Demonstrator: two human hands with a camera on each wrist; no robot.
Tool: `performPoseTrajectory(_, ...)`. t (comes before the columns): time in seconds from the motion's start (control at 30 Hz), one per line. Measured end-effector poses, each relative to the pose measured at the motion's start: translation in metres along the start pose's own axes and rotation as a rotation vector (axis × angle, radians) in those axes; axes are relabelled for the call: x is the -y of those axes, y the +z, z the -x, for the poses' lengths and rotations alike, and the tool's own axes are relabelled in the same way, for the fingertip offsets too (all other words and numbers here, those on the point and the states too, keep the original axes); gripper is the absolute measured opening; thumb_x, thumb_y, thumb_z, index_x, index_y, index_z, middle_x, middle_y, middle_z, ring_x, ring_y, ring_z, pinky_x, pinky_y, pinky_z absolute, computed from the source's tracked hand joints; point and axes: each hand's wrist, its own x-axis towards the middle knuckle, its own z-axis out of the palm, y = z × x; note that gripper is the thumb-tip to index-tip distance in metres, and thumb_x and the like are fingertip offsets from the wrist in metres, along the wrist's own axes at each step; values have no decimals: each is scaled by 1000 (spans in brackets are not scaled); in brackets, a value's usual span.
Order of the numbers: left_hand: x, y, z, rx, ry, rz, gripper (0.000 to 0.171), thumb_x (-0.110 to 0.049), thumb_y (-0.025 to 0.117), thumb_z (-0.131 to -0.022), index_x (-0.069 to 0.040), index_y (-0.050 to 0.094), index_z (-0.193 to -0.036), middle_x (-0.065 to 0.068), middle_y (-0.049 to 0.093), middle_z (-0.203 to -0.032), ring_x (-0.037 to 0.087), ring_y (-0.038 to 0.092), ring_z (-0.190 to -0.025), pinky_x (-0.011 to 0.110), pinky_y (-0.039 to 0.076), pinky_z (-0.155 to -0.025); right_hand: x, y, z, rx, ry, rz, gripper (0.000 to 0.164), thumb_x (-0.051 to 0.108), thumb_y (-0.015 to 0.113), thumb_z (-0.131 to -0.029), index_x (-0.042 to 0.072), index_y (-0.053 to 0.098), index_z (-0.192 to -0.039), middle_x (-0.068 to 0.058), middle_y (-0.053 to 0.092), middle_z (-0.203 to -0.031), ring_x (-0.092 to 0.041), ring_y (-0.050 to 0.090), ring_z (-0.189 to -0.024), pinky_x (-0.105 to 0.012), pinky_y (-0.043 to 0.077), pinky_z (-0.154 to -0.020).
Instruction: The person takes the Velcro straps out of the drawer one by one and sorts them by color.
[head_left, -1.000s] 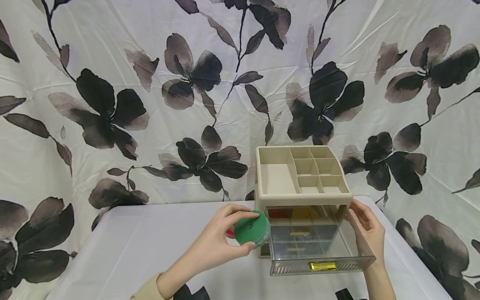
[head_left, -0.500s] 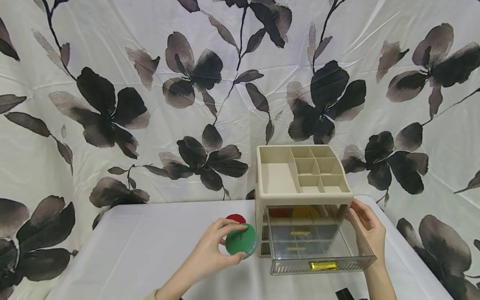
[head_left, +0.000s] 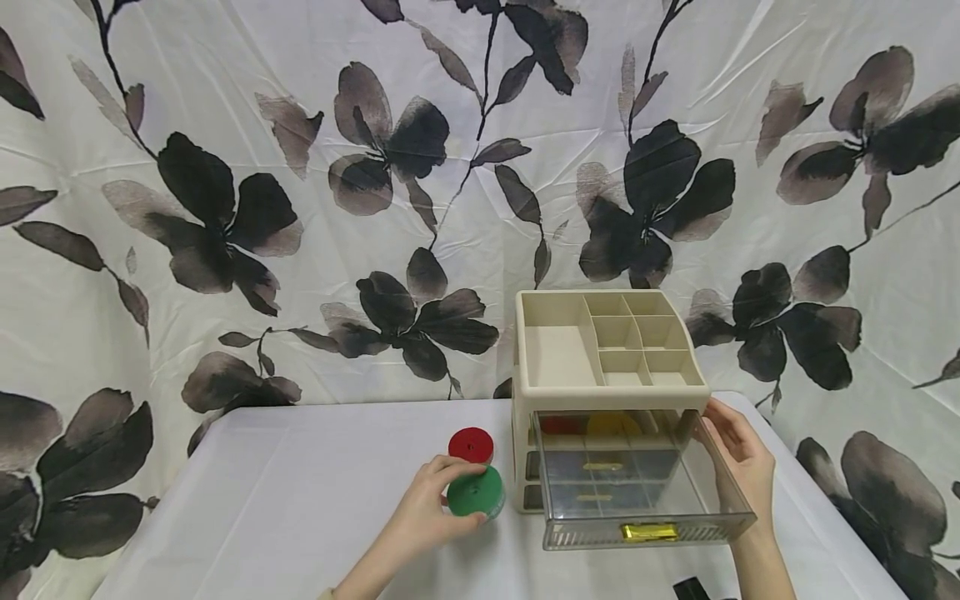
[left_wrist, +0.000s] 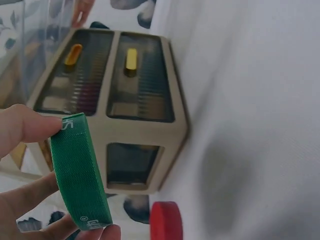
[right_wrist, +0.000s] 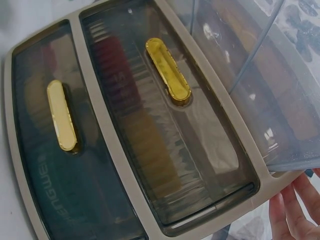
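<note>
My left hand [head_left: 427,510] pinches a roll of green ribbon [head_left: 474,493] by its edge, thumb and fingers on opposite sides. In the left wrist view the green ribbon [left_wrist: 79,170] shows white printing and hangs a little above the table. Behind it lies a roll of red ribbon [head_left: 471,444] on the white cloth. To the right stands a cream drawer organizer [head_left: 612,398] with its top clear drawer [head_left: 577,535] pulled out. My right hand [head_left: 744,454] rests against the organizer's right side, beside the drawer; some of its fingers are hidden.
Compartments [head_left: 555,354] divide the organizer's top. Two lower drawers [right_wrist: 165,130] are closed, with gold handles and coloured rolls showing through. A black object [head_left: 690,588] lies at the front edge. A flowered cloth [head_left: 405,150] hangs behind the table [head_left: 300,483].
My left hand has moved left and down with the green ribbon roll, away from the organizer. The red ribbon roll has come into full view. My right hand stays in place.
</note>
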Motion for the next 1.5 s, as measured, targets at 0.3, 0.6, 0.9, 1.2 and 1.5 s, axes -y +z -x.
performPoseTrajectory(0.3,23,13,-8,3,-32,-62,48,-19,82,-67,-17,68,-114,5,59,-114,25,50,-110,36,51,-78,-1,-1,0,3,3,0,35,4,58,-93,3,57,-128,17,64,-109,7,61,-102,-5,48,-82)
performPoseTrajectory(0.6,40,21,-12,24,-38,-96,49,-17,82,-67,-12,68,-114,9,59,-114,26,49,-108,46,52,-82,-1,0,-1,6,-2,-12,35,4,58,-93,2,57,-128,16,64,-110,6,61,-103,-6,48,-83)
performPoseTrajectory(0.9,52,27,-14,60,-75,-105,50,-18,82,-69,-9,66,-115,13,58,-115,29,49,-108,50,54,-81,-1,0,-1,6,-5,-30,35,2,58,-93,2,57,-128,15,64,-110,5,61,-103,-6,48,-83)
performPoseTrajectory(1.2,56,30,-13,63,-49,-158,52,-19,83,-68,-8,66,-116,13,57,-115,27,50,-106,49,55,-82,1,1,-1,1,3,-37,34,2,58,-93,2,58,-127,15,64,-110,5,61,-103,-6,49,-82)
performPoseTrajectory(1.5,57,33,-10,43,-25,-262,53,-24,84,-68,-11,66,-116,9,57,-118,24,51,-106,49,56,-80,1,2,0,-4,4,-21,35,2,58,-93,2,58,-127,15,64,-110,6,61,-103,-6,48,-83)
